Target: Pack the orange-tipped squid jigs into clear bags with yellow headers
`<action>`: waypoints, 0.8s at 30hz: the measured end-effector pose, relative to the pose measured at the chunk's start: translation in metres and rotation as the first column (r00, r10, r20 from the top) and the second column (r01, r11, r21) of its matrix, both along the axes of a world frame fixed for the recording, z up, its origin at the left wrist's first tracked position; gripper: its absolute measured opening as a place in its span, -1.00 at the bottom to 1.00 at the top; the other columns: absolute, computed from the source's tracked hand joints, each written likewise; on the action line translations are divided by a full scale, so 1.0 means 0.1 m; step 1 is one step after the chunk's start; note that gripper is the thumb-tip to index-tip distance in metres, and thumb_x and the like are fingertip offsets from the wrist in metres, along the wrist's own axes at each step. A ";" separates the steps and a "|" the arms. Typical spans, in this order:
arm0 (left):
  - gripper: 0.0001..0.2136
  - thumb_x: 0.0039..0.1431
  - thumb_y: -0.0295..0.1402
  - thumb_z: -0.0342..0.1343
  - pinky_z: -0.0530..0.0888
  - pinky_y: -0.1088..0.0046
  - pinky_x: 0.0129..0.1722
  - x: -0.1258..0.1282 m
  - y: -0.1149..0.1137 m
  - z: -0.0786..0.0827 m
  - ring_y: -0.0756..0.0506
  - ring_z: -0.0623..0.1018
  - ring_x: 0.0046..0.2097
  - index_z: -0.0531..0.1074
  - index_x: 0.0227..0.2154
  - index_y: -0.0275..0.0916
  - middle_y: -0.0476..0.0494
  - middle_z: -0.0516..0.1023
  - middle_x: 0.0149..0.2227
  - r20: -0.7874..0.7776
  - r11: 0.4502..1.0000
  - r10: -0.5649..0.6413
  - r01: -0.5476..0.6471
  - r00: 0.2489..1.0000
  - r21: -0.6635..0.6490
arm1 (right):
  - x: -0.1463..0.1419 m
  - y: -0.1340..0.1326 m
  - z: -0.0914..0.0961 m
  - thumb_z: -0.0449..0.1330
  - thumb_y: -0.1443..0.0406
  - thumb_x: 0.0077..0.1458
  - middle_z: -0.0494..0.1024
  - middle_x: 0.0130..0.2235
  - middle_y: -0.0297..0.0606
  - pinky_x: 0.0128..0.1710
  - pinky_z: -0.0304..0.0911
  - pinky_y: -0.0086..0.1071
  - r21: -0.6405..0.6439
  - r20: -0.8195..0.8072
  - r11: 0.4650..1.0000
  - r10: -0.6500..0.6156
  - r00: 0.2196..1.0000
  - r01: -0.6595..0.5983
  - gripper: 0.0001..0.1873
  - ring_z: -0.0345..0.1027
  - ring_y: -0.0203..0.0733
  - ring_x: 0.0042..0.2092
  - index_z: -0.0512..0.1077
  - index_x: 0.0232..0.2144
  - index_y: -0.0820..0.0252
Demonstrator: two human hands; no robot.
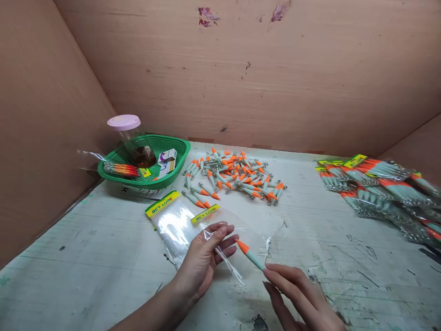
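My left hand (203,259) pinches the open mouth of a clear plastic bag (229,239) with a yellow-green BCT LURE header (205,214). My right hand (299,294) grips the tail of an orange-tipped pale green lure (251,255), whose orange tip sits at the bag's mouth. Under the bag lies a stack of empty clear bags (168,223). A pile of loose orange-and-green lures (234,177) lies farther back on the table.
A green basket (179,158) at the back left holds a jar with a pink lid (124,123), cards and a packed bag. Several filled lure packs (379,188) are heaped at the right. Brown board walls enclose the worn white tabletop (103,257).
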State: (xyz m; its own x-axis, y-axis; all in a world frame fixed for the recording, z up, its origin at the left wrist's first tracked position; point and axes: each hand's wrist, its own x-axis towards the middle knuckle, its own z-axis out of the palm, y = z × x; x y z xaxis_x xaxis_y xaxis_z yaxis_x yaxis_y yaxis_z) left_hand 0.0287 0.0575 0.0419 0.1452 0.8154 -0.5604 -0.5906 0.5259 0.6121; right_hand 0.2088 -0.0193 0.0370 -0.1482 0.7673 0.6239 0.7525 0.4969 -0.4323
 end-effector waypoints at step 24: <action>-0.67 0.23 -0.24 -0.04 0.49 0.26 -0.17 0.09 -0.19 0.07 -0.16 0.59 -0.20 0.31 -0.02 -0.30 -0.36 0.53 -0.07 0.226 0.980 -0.179 0.153 0.958 0.128 | -0.19 0.23 0.02 0.18 0.31 0.12 0.33 -0.50 -0.35 -0.35 -0.05 -0.29 0.079 0.228 0.993 -0.104 0.968 0.088 -0.67 0.18 -0.22 -0.41 0.40 -0.03 0.13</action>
